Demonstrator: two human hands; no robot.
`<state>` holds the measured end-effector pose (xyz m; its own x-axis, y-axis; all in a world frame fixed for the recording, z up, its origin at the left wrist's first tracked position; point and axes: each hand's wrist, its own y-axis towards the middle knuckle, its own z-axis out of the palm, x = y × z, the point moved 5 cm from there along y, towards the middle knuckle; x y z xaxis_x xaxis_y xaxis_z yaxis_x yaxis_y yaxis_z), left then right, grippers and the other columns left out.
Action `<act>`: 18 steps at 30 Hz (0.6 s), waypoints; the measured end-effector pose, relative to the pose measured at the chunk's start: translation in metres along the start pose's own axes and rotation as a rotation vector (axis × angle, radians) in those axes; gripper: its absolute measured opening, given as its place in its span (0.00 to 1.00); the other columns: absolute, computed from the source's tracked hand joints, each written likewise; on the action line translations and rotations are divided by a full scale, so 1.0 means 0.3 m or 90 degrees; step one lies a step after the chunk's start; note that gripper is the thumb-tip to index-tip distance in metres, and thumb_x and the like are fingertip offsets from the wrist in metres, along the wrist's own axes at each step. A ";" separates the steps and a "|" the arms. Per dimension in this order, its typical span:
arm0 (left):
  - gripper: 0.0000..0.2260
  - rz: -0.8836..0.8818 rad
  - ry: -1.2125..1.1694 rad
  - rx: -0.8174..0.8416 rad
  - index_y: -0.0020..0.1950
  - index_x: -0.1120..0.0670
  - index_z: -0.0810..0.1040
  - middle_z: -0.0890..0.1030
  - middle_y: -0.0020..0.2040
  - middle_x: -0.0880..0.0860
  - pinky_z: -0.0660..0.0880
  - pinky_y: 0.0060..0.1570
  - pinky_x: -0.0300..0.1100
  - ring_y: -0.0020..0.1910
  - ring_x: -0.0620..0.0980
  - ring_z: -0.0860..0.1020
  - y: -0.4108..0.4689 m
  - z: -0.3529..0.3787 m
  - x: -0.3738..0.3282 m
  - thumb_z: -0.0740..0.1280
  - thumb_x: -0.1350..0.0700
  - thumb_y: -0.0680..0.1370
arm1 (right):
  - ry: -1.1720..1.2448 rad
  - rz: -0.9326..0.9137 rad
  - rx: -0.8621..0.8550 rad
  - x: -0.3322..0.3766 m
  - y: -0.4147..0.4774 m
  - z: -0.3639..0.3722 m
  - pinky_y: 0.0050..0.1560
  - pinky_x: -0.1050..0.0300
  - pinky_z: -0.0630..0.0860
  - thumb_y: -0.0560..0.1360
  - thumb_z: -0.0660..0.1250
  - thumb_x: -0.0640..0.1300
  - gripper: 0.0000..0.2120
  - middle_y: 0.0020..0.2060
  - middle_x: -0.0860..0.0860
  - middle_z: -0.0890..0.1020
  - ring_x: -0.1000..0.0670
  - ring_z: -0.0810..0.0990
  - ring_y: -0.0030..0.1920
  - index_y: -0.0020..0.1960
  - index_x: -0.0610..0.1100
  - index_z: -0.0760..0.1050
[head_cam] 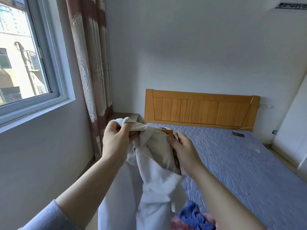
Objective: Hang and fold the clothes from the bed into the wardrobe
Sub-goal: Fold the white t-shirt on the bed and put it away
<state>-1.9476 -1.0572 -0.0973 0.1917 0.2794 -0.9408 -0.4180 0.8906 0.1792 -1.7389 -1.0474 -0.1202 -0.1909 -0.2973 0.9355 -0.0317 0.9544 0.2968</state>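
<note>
Left hand (118,138): was seen raised in front of the body, its fingers curled tightly round a bunched top edge of the white garment (156,165).
Right hand (184,150): was closed on the same garment, thumb and fingers pinching the cloth just beside a small orange-brown tag (169,132).
White garment: was held up in the air between both hands, above the near left edge of the bed (249,171); its lower part was left hanging down out of view.
Blue garment (192,214): was seen crumpled at the near edge of the mattress, touching a pink garment (177,223).
Bed: was covered by a blue quilted mattress, with a wooden headboard (199,110) at its far edge.
Small dark object (238,134): was seen near the mattress's far right corner; it could not be identified.
Window (25,55): was set in the left wall, with a patterned curtain (93,63) hung beside it.
</note>
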 end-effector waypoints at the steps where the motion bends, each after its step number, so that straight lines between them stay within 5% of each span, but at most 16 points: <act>1: 0.12 -0.011 0.002 0.006 0.41 0.54 0.75 0.83 0.47 0.62 0.77 0.57 0.61 0.50 0.61 0.83 0.001 -0.010 0.010 0.72 0.47 0.69 | -0.004 -0.030 -0.008 0.021 0.011 -0.006 0.42 0.53 0.67 0.80 0.63 0.45 0.13 0.39 0.44 0.75 0.49 0.73 0.40 0.47 0.34 0.71; 5: 0.14 -0.045 -0.012 0.031 0.42 0.59 0.75 0.83 0.48 0.65 0.77 0.57 0.59 0.51 0.61 0.83 0.006 -0.052 0.046 0.73 0.50 0.67 | -0.051 -0.116 0.030 0.102 0.057 -0.005 0.41 0.64 0.69 0.79 0.64 0.41 0.07 0.34 0.59 0.78 0.58 0.75 0.38 0.42 0.47 0.76; 9: 0.11 -0.099 -0.028 0.091 0.50 0.65 0.76 0.84 0.45 0.65 0.82 0.42 0.45 0.44 0.57 0.85 -0.001 -0.081 0.056 0.71 0.59 0.75 | -0.139 -0.195 0.110 0.183 0.092 0.005 0.39 0.65 0.68 0.78 0.66 0.40 0.07 0.33 0.57 0.78 0.58 0.74 0.37 0.42 0.48 0.77; 13: 0.14 -0.160 0.219 0.251 0.44 0.60 0.81 0.83 0.36 0.56 0.81 0.36 0.44 0.29 0.50 0.79 -0.010 -0.136 0.048 0.69 0.48 0.77 | -0.250 -0.272 0.157 0.255 0.125 0.013 0.38 0.61 0.68 0.78 0.67 0.43 0.04 0.37 0.47 0.81 0.48 0.75 0.37 0.45 0.49 0.79; 18: 0.15 0.070 0.456 0.271 0.45 0.57 0.79 0.84 0.39 0.51 0.79 0.48 0.50 0.37 0.47 0.81 0.032 -0.160 0.003 0.72 0.44 0.74 | -0.317 -0.299 0.186 0.316 0.160 0.022 0.46 0.55 0.74 0.77 0.68 0.42 0.04 0.41 0.51 0.83 0.51 0.80 0.44 0.47 0.49 0.81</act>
<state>-1.9940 -1.0657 -0.1102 -0.5009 0.2052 -0.8408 -0.0030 0.9711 0.2388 -1.7650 -1.0297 -0.0184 -0.5126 -0.6947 0.5045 -0.4654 0.7186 0.5167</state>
